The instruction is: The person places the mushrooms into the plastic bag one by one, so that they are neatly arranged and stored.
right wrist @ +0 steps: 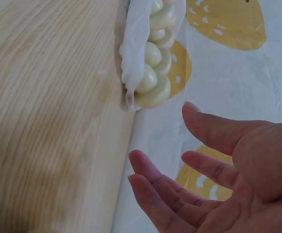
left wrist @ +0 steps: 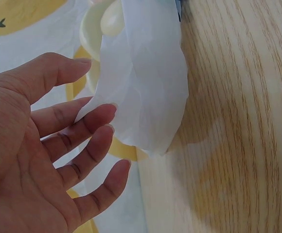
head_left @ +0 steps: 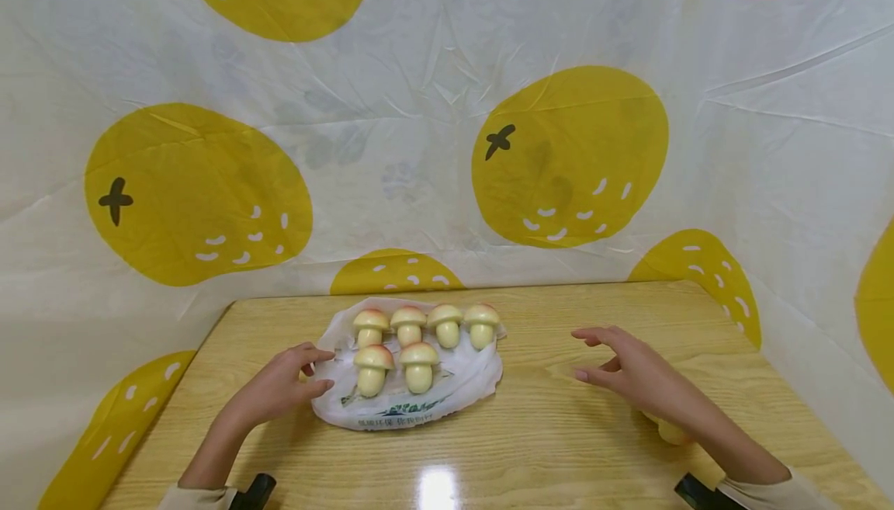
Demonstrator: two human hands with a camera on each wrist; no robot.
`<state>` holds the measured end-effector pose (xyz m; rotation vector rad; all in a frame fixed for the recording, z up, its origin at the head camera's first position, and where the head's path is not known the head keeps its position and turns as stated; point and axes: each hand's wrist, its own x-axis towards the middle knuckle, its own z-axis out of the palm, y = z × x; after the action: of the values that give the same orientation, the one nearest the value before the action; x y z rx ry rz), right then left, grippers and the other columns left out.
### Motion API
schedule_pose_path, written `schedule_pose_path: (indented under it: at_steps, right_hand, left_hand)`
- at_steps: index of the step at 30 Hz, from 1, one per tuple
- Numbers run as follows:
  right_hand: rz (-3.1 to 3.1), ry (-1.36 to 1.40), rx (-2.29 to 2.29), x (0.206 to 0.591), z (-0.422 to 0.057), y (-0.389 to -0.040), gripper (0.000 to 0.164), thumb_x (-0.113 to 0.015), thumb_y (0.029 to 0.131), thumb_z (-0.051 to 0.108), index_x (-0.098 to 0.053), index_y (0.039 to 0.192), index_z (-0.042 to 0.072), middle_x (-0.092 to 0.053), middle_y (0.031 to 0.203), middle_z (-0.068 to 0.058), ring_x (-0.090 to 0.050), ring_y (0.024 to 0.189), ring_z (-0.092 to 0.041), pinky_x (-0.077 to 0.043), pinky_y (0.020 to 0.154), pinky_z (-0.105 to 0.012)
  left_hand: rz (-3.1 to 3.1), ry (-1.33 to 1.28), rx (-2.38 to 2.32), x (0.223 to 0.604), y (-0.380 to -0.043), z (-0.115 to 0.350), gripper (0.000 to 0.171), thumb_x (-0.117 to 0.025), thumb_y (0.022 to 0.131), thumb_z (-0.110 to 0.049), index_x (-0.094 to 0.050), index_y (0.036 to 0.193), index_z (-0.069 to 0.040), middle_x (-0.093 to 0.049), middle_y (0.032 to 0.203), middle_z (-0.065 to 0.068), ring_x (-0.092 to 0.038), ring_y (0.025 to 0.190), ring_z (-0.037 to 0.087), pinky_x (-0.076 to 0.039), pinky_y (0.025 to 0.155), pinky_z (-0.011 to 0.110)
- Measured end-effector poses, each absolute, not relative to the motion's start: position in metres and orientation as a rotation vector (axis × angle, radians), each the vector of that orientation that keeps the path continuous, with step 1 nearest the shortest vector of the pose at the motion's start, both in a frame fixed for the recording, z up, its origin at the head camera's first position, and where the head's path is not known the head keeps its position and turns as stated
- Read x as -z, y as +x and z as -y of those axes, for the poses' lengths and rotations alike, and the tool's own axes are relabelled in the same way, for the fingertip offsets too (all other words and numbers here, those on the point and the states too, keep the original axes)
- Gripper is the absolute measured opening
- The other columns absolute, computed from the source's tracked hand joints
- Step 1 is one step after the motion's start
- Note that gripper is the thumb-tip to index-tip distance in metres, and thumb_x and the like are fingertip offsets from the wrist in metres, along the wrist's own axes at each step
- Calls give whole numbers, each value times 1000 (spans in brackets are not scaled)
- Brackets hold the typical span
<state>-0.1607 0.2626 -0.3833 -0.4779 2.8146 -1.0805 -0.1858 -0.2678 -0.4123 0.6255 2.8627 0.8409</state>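
A flattened white plastic bag (head_left: 482,374) with green print lies on the wooden table, left of centre. Several toy mushrooms (head_left: 419,366), pale yellow with reddish cap tops, rest on it in two rows, two of them in front. At the bag's left edge is my left hand (head_left: 289,378), its thumb and fingers apart; in the left wrist view the fingertips (left wrist: 107,114) overlap the bag's edge. My right hand (head_left: 628,362) hovers over the table well to the right of the bag, fingers loosely bent, nothing between them.
Beneath my right forearm lies another pale yellow piece (head_left: 672,432), mostly hidden by the arm. A white cloth with yellow fruit prints (head_left: 391,184) hangs behind the table (head_left: 545,448) and down both sides. Light glares off the table's front.
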Motion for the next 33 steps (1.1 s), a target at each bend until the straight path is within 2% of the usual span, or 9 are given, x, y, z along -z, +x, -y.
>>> schedule_pose_path:
  at_steps: [8, 13, 19, 21, 27, 33]
  right_hand:
    - [-2813, -428, 1063, 386, -286, -149, 66, -75, 92, 35, -52, 145, 6, -55, 135, -24, -71, 88, -17, -55, 70, -27]
    - [-2812, -416, 1055, 388, -297, -142, 67, -75, 92, 33, -49, 147, 3, -54, 135, -28, -71, 85, -14, -55, 67, -26]
    - [-2730, -307, 1121, 387, -307, -134, 72, -75, 92, 33, -45, 150, 4, -42, 143, -33, -72, 92, -26, -52, 47, -34]
    - [-2699, -257, 1126, 386, -309, -132, 74, -75, 92, 35, -43, 151, 5, -39, 144, -33, -71, 91, -28, -51, 44, -36]
    - [-2743, -263, 1022, 382, -316, -127, 72, -73, 94, 36, -43, 151, 3, -41, 140, -35, -67, 82, -20, -52, 52, -33]
    - [-2777, -272, 939, 381, -323, -122, 72, -71, 95, 38, -44, 149, -1, -44, 137, -35, -64, 61, -14, -50, 57, -27]
  left_hand:
    - [-2863, 638, -840, 413, -186, 269, 47, -76, 91, -25, -68, 128, 3, -65, 106, 4, -57, 90, 18, -47, 69, 26]
    - [-2866, 631, -837, 414, -186, 269, 46, -76, 91, -25, -68, 128, 2, -65, 105, 2, -56, 90, 18, -47, 69, 26]
    - [-2880, 617, -826, 416, -187, 269, 46, -76, 92, -25, -68, 128, 2, -65, 105, 2, -56, 90, 17, -47, 70, 27]
    - [-2883, 615, -821, 416, -187, 269, 46, -76, 92, -25, -68, 128, 2, -65, 105, 2, -56, 90, 17, -47, 70, 27]
    - [-2879, 599, -813, 416, -187, 269, 45, -75, 93, -24, -67, 128, 2, -64, 104, 2, -56, 90, 17, -47, 69, 27]
    - [-2870, 586, -818, 415, -186, 269, 46, -74, 93, -25, -67, 129, 2, -64, 105, 1, -56, 91, 17, -47, 69, 26]
